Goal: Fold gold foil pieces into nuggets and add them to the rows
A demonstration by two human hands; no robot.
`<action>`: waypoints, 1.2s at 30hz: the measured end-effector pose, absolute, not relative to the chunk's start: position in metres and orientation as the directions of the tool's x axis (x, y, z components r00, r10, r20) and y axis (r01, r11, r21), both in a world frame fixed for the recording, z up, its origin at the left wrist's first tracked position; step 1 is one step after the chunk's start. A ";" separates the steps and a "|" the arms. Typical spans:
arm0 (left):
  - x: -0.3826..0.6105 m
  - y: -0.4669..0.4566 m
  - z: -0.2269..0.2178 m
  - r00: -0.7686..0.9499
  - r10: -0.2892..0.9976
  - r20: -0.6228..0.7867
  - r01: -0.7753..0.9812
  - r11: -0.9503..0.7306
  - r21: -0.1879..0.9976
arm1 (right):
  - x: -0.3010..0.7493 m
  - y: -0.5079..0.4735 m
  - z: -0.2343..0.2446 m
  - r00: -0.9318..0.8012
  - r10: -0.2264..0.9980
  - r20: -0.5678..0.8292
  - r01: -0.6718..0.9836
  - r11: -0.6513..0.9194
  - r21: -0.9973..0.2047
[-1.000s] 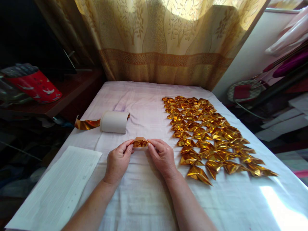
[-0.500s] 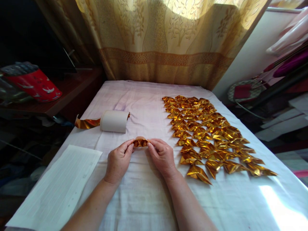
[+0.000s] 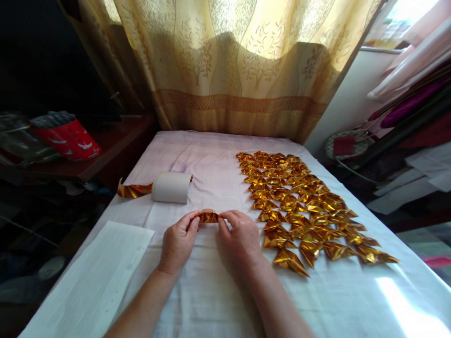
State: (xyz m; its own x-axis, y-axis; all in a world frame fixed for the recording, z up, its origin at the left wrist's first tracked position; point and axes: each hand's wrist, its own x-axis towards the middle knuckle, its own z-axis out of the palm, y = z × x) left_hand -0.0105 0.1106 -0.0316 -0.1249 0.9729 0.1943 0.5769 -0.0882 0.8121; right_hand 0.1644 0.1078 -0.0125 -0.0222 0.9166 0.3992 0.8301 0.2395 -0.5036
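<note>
Between my two hands is a small folded gold foil paper piece (image 3: 209,217), curved like a boat. My left hand (image 3: 179,241) pinches its left end between thumb and fingers. At the opposite end, the thumb and forefinger of my right hand (image 3: 241,237) grip it too. To the right, several folded gold foil pieces (image 3: 292,206) lie in rows on the white cloth (image 3: 211,155). Beyond my left hand, a whitish cylinder (image 3: 171,188) lies on its side, with a strip of gold foil (image 3: 136,190) sticking out of its left end.
A printed white sheet (image 3: 91,277) lies at the left front of the table. On a dark wooden stand (image 3: 116,145) at the left is a red container (image 3: 75,138) with bird shapes. A patterned curtain (image 3: 232,70) hangs behind the table. Clothes (image 3: 416,98) hang at the right.
My view has tilted up slightly, so the scene sits lower. The foil piece has turned a little in my fingers, and my right hand's fingers have shifted at its right end.
</note>
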 end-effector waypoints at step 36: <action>-0.014 0.114 -0.015 -0.421 0.907 -0.015 -0.061 -0.011 0.998 | 0.106 0.214 -0.009 -0.330 0.849 0.413 0.798 0.484 -0.359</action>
